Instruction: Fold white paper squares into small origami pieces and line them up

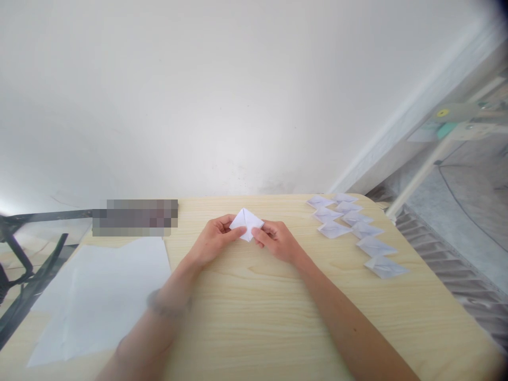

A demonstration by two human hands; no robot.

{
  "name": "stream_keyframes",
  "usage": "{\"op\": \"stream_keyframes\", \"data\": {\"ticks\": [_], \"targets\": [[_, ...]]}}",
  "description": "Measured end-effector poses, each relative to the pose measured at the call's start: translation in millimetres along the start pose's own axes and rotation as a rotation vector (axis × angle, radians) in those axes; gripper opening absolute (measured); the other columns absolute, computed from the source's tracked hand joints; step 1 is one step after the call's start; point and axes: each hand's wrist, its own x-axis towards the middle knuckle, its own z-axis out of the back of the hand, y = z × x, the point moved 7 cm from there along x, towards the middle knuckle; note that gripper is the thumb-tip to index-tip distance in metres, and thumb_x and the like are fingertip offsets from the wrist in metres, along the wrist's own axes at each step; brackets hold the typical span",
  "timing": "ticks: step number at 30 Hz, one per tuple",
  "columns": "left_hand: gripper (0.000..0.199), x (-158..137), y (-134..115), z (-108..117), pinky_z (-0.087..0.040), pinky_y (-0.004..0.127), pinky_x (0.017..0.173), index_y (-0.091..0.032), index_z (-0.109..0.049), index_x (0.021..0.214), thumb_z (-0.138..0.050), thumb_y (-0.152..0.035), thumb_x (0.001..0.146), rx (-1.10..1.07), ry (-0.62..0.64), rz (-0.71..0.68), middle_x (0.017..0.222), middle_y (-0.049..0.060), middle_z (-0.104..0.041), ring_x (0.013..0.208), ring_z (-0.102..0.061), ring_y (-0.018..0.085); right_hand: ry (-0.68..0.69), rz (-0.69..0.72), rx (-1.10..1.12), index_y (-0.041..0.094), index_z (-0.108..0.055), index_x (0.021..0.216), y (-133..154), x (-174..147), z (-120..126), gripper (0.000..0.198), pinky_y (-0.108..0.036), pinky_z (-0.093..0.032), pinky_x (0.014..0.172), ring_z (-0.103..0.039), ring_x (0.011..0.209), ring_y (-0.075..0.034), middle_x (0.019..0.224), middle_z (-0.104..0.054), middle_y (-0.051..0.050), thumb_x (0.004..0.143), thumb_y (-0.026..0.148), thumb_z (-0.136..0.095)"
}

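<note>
A small folded white paper (246,218), diamond-shaped with a crease down its middle, is held between my two hands just above the far part of the table. My left hand (216,238) grips its left side, thumb on the front face and fingers curled behind. On the other side my right hand (278,238) pinches the right edge, its thumb also pressing the front. Both thumbs come close together near the paper's lower corner. The fingers behind the paper are partly hidden.
Several folded white paper pieces (334,228) lie in two rows at the table's right. White paper sheets (107,296) lie at the left, below a pixelated patch (135,217). The wooden table (254,328) meets a white wall (238,106); a pale pole (420,169) stands beyond its right edge.
</note>
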Motion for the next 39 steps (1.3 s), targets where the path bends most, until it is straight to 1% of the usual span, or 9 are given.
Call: {"op": "stream_keyframes", "data": {"ticks": [7, 11, 13, 16, 19, 22, 26, 33, 39], "targets": [[0.027, -2.7, -2.4, -5.6, -0.044, 0.029, 0.074, -0.014, -0.061, 0.090, -0.059, -0.033, 0.072, 0.000, 0.122, -0.004, 0.090, 0.007, -0.065, 0.083, -0.059, 0.020, 0.058, -0.017, 0.049, 0.014, -0.050, 0.062, 0.1, -0.6, -0.6, 0.035, -0.019, -0.034, 0.049, -0.044, 0.051, -0.007, 0.058, -0.051, 0.000, 0.083, 0.040, -0.040], [0.030, -0.9, -2.0, -2.8, -0.044, 0.028, 0.074, -0.014, -0.059, 0.095, -0.060, -0.033, 0.072, 0.006, 0.024, -0.038, 0.092, 0.007, -0.065, 0.083, -0.059, 0.019, -0.115, 0.002, 0.110, 0.016, -0.052, 0.081, -5.6, 1.7, 8.3, 0.021, -0.019, -0.038, 0.050, -0.049, 0.053, -0.008, 0.059, -0.051, 0.002, 0.079, 0.037, -0.048], [0.032, -0.3, -1.1, -0.5, -0.044, 0.028, 0.072, -0.014, -0.058, 0.096, -0.060, -0.034, 0.072, 0.032, -0.043, -0.052, 0.092, 0.007, -0.065, 0.082, -0.059, 0.018, -0.193, 0.013, 0.137, 0.017, -0.050, 0.090, -8.7, 2.6, 11.8, 0.023, -0.020, -0.040, 0.051, -0.050, 0.053, -0.009, 0.059, -0.051, 0.003, 0.077, 0.035, -0.050], [0.031, 0.3, 0.4, 4.8, -0.044, 0.027, 0.070, -0.014, -0.057, 0.094, -0.060, -0.035, 0.072, 0.079, -0.130, -0.076, 0.087, 0.006, -0.066, 0.077, -0.059, 0.017, -0.232, 0.020, 0.147, 0.017, -0.051, 0.088, -11.2, 3.8, 13.0, 0.021, -0.022, -0.043, 0.055, -0.054, 0.056, -0.010, 0.066, -0.054, 0.000, 0.077, 0.034, -0.051], [0.030, 0.4, 0.7, 11.9, -0.044, 0.027, 0.069, -0.015, -0.058, 0.093, -0.060, -0.036, 0.071, 0.134, -0.202, -0.108, 0.084, 0.005, -0.065, 0.075, -0.059, 0.016, -0.297, 0.070, 0.098, 0.017, -0.054, 0.086, -7.3, 2.8, 17.5, 0.018, -0.024, -0.046, 0.063, -0.056, 0.069, -0.012, 0.081, -0.056, -0.004, 0.077, 0.032, -0.051], [0.024, -0.8, -5.8, 17.4, -0.043, 0.027, 0.072, -0.016, -0.061, 0.086, -0.059, -0.035, 0.072, 0.257, -0.252, -0.205, 0.092, 0.006, -0.063, 0.081, -0.057, 0.017, -0.374, 0.153, -0.048, 0.019, -0.058, 0.085, 1.4, -0.6, 22.6, 0.014, -0.025, -0.045, 0.066, -0.053, 0.072, -0.012, 0.082, -0.055, -0.004, 0.077, 0.028, -0.051], [0.017, -4.1, -16.2, 18.2, -0.043, 0.027, 0.073, -0.019, -0.064, 0.081, -0.054, -0.031, 0.076, 0.465, -0.264, -0.339, 0.091, 0.005, -0.060, 0.085, -0.054, 0.017, -0.377, 0.229, -0.197, 0.021, -0.061, 0.089, 8.4, -2.8, 21.3, 0.017, -0.026, -0.044, 0.070, -0.052, 0.073, -0.012, 0.081, -0.054, -0.004, 0.080, 0.020, -0.047], [0.019, -3.4, -10.4, 14.3, -0.041, 0.030, 0.077, -0.024, -0.066, 0.087, -0.050, -0.026, 0.078, 0.824, -0.193, -0.401, 0.092, 0.004, -0.057, 0.085, -0.052, 0.017, -0.347, 0.186, -0.363, 0.022, -0.064, 0.087, -0.7, 1.4, 14.6, 0.021, -0.030, -0.043, 0.076, -0.052, 0.080, -0.015, 0.081, -0.053, -0.004, 0.077, 0.014, -0.048], [0.020, -2.9, -9.8, 18.6, -0.035, 0.034, 0.078, -0.027, -0.067, 0.088, -0.054, -0.035, 0.076, 1.072, -0.242, -0.410, 0.084, 0.004, -0.054, 0.081, -0.048, 0.019, -0.254, 0.191, -0.453, 0.023, -0.066, 0.085, -4.6, 3.2, 13.4, 0.015, -0.033, -0.042, 0.081, -0.049, 0.082, -0.015, 0.097, -0.051, -0.006, 0.074, 0.022, -0.057]]}}
